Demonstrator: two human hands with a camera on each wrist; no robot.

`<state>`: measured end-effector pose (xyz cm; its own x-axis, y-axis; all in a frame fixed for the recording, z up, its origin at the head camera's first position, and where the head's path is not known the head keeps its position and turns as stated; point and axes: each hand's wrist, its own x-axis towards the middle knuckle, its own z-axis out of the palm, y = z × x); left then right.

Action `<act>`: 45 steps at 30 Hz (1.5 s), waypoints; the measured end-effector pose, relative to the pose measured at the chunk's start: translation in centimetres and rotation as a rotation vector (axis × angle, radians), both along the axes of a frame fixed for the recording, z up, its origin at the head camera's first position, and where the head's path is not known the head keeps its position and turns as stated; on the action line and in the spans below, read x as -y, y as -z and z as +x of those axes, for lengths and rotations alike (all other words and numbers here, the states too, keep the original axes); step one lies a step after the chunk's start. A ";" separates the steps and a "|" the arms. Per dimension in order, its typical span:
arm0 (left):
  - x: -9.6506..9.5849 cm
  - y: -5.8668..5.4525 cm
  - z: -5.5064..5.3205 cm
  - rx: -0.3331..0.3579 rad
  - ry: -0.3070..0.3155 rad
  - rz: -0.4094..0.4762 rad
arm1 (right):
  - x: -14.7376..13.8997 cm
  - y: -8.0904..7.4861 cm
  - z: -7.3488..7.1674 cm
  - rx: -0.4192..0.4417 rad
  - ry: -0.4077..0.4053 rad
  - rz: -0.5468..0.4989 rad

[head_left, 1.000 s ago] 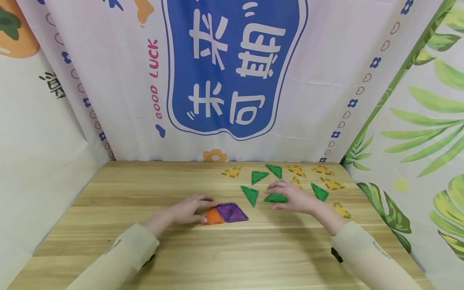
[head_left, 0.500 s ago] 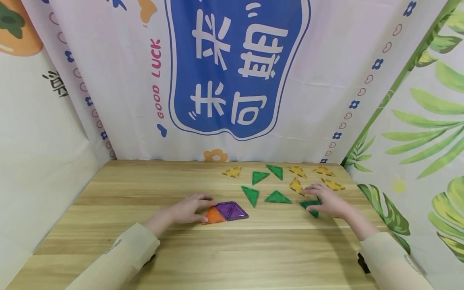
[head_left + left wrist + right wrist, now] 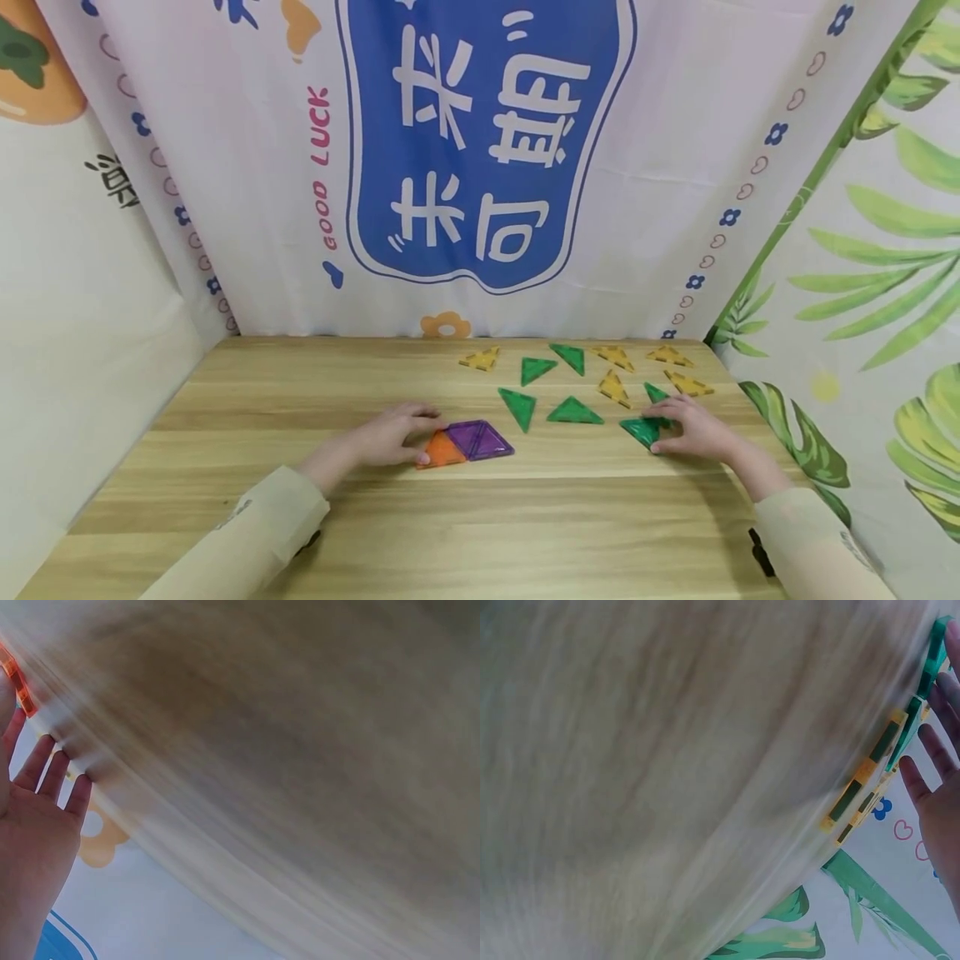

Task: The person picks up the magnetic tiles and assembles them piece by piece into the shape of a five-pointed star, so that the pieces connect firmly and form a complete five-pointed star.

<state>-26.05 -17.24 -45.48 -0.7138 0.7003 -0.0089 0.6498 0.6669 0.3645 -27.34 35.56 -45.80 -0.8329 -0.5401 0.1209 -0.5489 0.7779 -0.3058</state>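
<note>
Rightward our right hand point(image 3: 693, 428) has travelled since a second ago, from over the central green triangle point(image 3: 575, 412) to the nearer green triangle point(image 3: 640, 431) at the right of the tabletop point(image 3: 525, 533). Its grip pinches that tile between thumb and fingers; the farther green triangle point(image 3: 654, 392) is partly hidden by the hand. Our left hand point(image 3: 386, 435) keeps its grip on the orange triangle point(image 3: 444, 452), which sits against two purple triangles point(image 3: 462, 435). We would press lightly there, so the trio stays together, and keep the right tile flat.

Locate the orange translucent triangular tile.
In the head view, the orange translucent triangular tile lies just left of centre on the wooden table, between the left hand and two purple translucent triangular tiles.
</note>
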 end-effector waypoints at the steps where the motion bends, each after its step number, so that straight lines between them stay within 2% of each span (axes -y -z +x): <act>1: 0.0 0.0 0.1 0.004 -0.003 0.002 | 0.1 -0.1 0.0 0.006 0.002 -0.004; 6: 0.1 0.2 0.3 0.000 -0.009 0.002 | 0.3 -0.2 0.0 0.026 0.020 -0.010; 16: 0.1 0.4 0.0 0.003 -0.009 0.004 | 0.9 -0.2 -0.3 -0.024 0.028 -0.005; 20: 0.1 0.4 -0.1 -0.006 0.002 0.004 | 1.4 -0.4 -0.2 -0.014 0.025 -0.002; 22: 0.1 0.4 -0.2 -0.010 0.008 0.008 | 1.6 -0.5 -0.2 0.025 0.036 -0.007; 28: 0.1 0.5 -0.3 -0.008 0.015 0.012 | 2.0 -0.9 -0.3 0.215 0.086 -0.081; 37: 0.1 0.2 -0.3 0.001 0.013 0.008 | 2.6 -1.6 -0.1 0.461 0.005 -0.284; 41: 0.1 -0.2 -0.3 0.023 0.012 0.000 | 4.0 -2.0 0.0 0.515 -0.025 -0.361; 45: 0.1 -0.3 -0.4 0.026 0.022 -0.001 | 5.7 -2.2 0.2 0.517 -0.048 -0.422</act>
